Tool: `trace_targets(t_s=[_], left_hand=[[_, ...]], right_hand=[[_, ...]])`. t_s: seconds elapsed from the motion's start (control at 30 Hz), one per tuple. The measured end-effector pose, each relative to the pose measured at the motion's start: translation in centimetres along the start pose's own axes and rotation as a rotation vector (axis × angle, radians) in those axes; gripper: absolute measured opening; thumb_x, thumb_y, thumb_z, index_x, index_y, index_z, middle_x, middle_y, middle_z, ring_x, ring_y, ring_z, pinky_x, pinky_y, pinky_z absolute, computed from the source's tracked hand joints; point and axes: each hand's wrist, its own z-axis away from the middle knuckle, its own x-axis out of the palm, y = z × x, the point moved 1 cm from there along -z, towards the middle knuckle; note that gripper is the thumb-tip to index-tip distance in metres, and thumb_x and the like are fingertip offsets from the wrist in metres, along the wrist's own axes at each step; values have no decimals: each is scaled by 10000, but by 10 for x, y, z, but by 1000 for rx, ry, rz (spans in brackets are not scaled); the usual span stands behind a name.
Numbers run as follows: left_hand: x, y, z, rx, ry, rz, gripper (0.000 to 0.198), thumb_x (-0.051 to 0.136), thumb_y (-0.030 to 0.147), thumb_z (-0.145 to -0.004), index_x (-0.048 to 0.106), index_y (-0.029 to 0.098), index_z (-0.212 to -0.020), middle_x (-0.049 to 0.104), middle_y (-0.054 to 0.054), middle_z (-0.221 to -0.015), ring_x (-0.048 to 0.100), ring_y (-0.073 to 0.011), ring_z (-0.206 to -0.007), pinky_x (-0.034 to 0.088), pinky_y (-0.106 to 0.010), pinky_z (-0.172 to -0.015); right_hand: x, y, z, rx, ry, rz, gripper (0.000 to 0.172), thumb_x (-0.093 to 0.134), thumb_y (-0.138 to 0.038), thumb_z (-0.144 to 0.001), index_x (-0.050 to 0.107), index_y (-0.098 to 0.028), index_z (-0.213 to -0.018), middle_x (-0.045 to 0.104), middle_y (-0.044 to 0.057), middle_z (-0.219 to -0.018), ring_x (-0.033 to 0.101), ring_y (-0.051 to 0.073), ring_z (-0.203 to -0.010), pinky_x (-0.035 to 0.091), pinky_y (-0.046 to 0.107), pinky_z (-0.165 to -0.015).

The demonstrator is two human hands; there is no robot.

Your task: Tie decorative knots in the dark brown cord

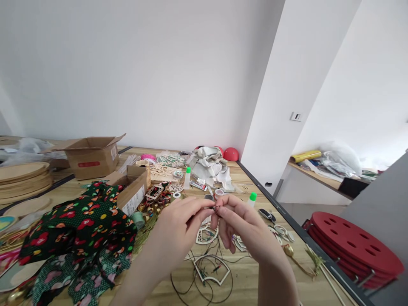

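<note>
My left hand [183,221] and my right hand [244,223] meet fingertip to fingertip above the table. Both pinch a thin dark cord [214,208], and its exact form between the fingers is too small to make out. Below them, loose loops of dark cord [232,280] lie on the wood. A pale curved frame [219,280] with small dark and green bits inside rests among the loops. Just under my fingers is another pale cut-out piece [204,238] with a lattice pattern, partly hidden by my hands.
Dark floral fabric [86,221] and cardboard boxes [92,158] are at left. Glue bottles with green caps [187,178], tape rolls [219,193] and crumpled pale cloth [210,165] stand beyond my hands. A gold bell [288,250] and scissors [282,232] lie right. Red stools [353,242] are stacked beside the table.
</note>
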Motion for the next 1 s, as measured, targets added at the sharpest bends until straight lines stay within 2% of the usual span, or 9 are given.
trace_targets(t_s=[0.1,0.43,0.57,0.7,0.87,1.0], left_hand=[[-1,-1,0,33,4,-23,202,498,201,-893,645,263,-1017,700,21,-919,625,-133,-800,484,-269,-717],[-1,-5,0,138,-48,-206,291,421,163,-911,617,256,-1104,680,10,-800,579,-136,-688,428,-281,-662],[0,-9,-2,187,-30,-298,296,400,124,-896,629,225,-1054,670,-5,-793,567,-145,-700,394,-275,-638],[1,-8,-3,190,-27,-330,271,378,143,-910,639,198,-957,646,-4,-737,535,-149,-655,377,-281,-631],[5,-7,-3,164,-136,-217,239,385,150,-919,619,188,-888,647,-8,-790,556,-144,-714,411,-278,-667],[8,-7,-3,142,-155,-160,238,396,176,-924,631,206,-950,658,-17,-836,583,-150,-777,447,-285,-724]], right_hand=[[-3,0,1,-14,-63,-45,210,526,-381,-884,477,-178,-897,589,-15,-712,488,49,-381,320,141,-317],[-10,6,-4,15,-68,-26,246,596,-387,-849,540,-154,-794,542,-48,-535,428,39,-357,287,134,-326],[-15,8,-6,45,-95,30,282,574,-417,-857,603,-136,-849,501,-63,-456,370,43,-326,258,148,-316],[-17,11,-8,91,-134,64,321,557,-450,-860,618,-136,-828,429,-91,-365,261,33,-275,166,156,-294],[-12,14,-13,69,-123,-4,414,574,-485,-837,488,-164,-590,336,-104,-328,202,27,-280,128,178,-305],[-10,14,-16,31,37,-234,452,638,-467,-794,377,-182,-560,303,-104,-392,211,31,-354,154,180,-359]])
